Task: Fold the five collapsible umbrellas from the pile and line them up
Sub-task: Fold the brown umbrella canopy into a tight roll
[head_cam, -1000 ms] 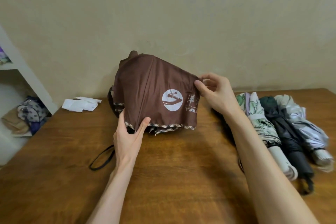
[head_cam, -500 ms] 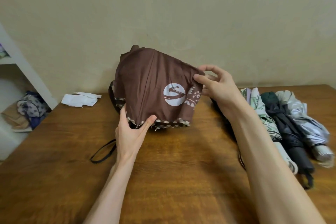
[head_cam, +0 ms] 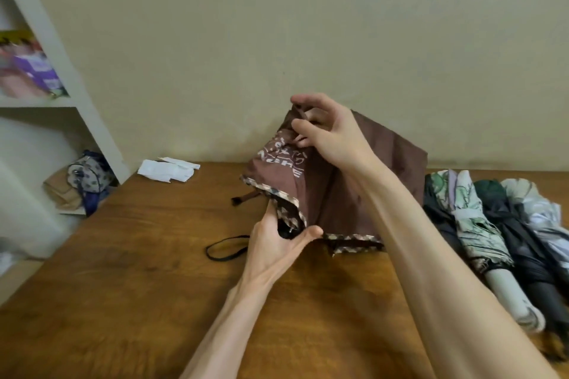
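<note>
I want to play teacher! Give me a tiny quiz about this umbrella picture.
1. True or false: the brown fabric umbrella lies untouched on the wooden table.
2. The left hand grips the umbrella at: A its checked bottom edge; B its pointed tip; C nowhere.
3. Fill in: the ___ hand pinches the brown cloth near the top.
Key: 1 false; 2 A; 3 right hand.
</note>
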Demonstrator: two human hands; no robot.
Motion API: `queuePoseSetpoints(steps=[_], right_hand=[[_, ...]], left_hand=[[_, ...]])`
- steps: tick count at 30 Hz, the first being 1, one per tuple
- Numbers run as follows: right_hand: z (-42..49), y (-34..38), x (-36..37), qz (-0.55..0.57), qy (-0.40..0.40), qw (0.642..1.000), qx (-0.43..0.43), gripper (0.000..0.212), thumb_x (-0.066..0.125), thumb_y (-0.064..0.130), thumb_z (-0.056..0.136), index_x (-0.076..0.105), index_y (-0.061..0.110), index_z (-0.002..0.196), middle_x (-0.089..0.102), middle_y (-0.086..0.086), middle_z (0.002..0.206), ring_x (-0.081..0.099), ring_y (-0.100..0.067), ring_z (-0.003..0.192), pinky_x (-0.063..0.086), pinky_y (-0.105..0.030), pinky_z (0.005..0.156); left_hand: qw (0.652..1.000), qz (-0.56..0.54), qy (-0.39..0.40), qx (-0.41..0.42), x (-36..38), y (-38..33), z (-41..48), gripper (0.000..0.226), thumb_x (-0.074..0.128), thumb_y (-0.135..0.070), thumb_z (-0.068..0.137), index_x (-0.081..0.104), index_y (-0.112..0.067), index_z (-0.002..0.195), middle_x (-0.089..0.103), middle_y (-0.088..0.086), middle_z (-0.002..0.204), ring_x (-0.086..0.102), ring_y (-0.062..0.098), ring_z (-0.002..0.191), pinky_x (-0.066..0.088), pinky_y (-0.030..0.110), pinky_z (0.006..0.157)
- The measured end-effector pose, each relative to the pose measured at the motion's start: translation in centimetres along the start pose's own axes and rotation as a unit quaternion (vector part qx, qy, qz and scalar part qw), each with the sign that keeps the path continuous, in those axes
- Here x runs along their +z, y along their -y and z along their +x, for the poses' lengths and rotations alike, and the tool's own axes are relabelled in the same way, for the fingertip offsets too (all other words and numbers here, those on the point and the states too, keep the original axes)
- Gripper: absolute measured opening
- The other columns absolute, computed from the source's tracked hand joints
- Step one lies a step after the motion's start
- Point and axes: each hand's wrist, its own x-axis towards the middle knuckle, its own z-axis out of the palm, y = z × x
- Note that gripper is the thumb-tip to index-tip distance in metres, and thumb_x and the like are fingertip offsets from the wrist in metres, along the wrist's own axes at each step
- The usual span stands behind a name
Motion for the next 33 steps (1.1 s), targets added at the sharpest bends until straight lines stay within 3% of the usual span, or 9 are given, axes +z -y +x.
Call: queuePoseSetpoints(steps=[2,5,8,11,15,21,24,28,33], right_hand=[[0.2,-0.6,0.2,-0.047,0.032,0.998,-0.006,0.053,0.066,0.001,0.102,0.05,0.009,0.152,0.073,-0.003,0.099,0.077,-0.016,0.081,0.062,-0.025,0.083],[0.0,-0.8,-0.1,-0.11,0.049,0.992,-0.029,0.062,0.06,-0.004,0.1,0.047,0.019,0.156,0.072,-0.008,0.126,0.078,-0.019,0.1,0.061,-0.031,0.095],[-0.2,-0.9,-0.9,-0.11,-0.031,0.992,-0.059,0.056,0.049,-0.014,0.091,0.069,0.017,0.133,0.075,-0.005,0.113,0.078,-0.014,0.092,0.063,-0.04,0.09],[-0.2,-1.1,-2.4,-0.255,-0.118,0.953,-0.111,0.034,0.066,0.013,0.088,0.076,0.028,0.117,0.073,0.006,0.11,0.066,-0.015,0.106,0.054,-0.041,0.097],[0.2,-1.2,-3.1,-0.409,-0.095,0.905,-0.072,0.03,0.071,0.05,0.093,0.073,0.037,0.119,0.056,0.004,0.13,0.037,-0.025,0.135,0.028,-0.042,0.108],[2.1,-1.0,-3.4,-0.443,-0.064,0.894,-0.031,0.017,0.075,0.037,0.091,0.075,0.029,0.107,0.063,-0.001,0.118,0.047,-0.031,0.127,0.03,-0.041,0.099],[2.3,-1.3,-3.0,-0.426,-0.07,0.901,-0.038,0.014,0.077,0.029,0.088,0.076,0.024,0.101,0.067,-0.003,0.109,0.062,-0.03,0.111,0.044,-0.039,0.088],[2.1,-1.7,-2.7,-0.434,-0.095,0.895,-0.051,0.018,0.077,0.028,0.086,0.076,0.021,0.103,0.068,-0.003,0.105,0.064,-0.031,0.105,0.043,-0.038,0.083],[2.3,-1.9,-3.0,-0.385,-0.083,0.917,-0.061,0.02,0.079,0.034,0.084,0.076,0.025,0.102,0.07,0.0,0.104,0.066,-0.027,0.104,0.051,-0.049,0.096]], left_hand=[[1.0,-0.024,-0.009,-0.011,0.2,-0.2,-0.2,0.092,0.054,-0.101,0.069,0.063,-0.026,0.121,0.073,-0.023,0.09,0.07,-0.003,0.092,0.056,0.025,0.084],[0.999,-0.031,-0.029,-0.024,0.4,-0.1,-0.3,0.066,0.055,-0.081,0.088,0.065,-0.031,0.13,0.072,-0.034,0.11,0.068,-0.008,0.105,0.055,0.025,0.098],[0.998,-0.026,-0.045,-0.023,0.4,-0.2,-0.3,0.061,0.054,-0.073,0.094,0.066,-0.028,0.132,0.074,-0.028,0.111,0.068,-0.007,0.104,0.057,0.03,0.098],[0.998,-0.01,-0.053,-0.019,0.5,-0.3,-0.4,0.061,0.053,-0.076,0.093,0.067,-0.029,0.13,0.074,-0.026,0.105,0.07,-0.004,0.1,0.058,0.032,0.095],[0.998,0.009,-0.055,-0.017,0.6,-0.3,-0.4,0.061,0.052,-0.08,0.091,0.066,-0.03,0.125,0.075,-0.024,0.101,0.071,-0.001,0.096,0.059,0.035,0.091],[0.998,0.011,-0.055,0.005,0.6,-0.3,-0.5,0.071,0.057,-0.079,0.09,0.058,-0.026,0.137,0.072,-0.028,0.103,0.07,-0.005,0.096,0.061,0.033,0.091],[0.998,-0.016,-0.064,-0.009,0.5,-1.0,-0.7,0.104,0.066,-0.073,0.086,0.017,-0.027,0.165,0.058,-0.031,0.123,0.065,-0.007,0.108,0.048,0.006,0.092],[0.995,-0.024,-0.097,0.018,0.3,-1.5,-0.9,0.121,0.075,-0.061,0.086,-0.017,-0.046,0.164,0.051,-0.015,0.125,0.068,0.003,0.096,0.055,0.016,0.085],[0.992,0.027,-0.085,0.087,0.4,-0.4,-0.5,0.088,0.061,-0.066,0.094,0.007,-0.059,0.163,0.067,-0.01,0.135,0.065,0.006,0.063,0.062,0.029,0.07]])
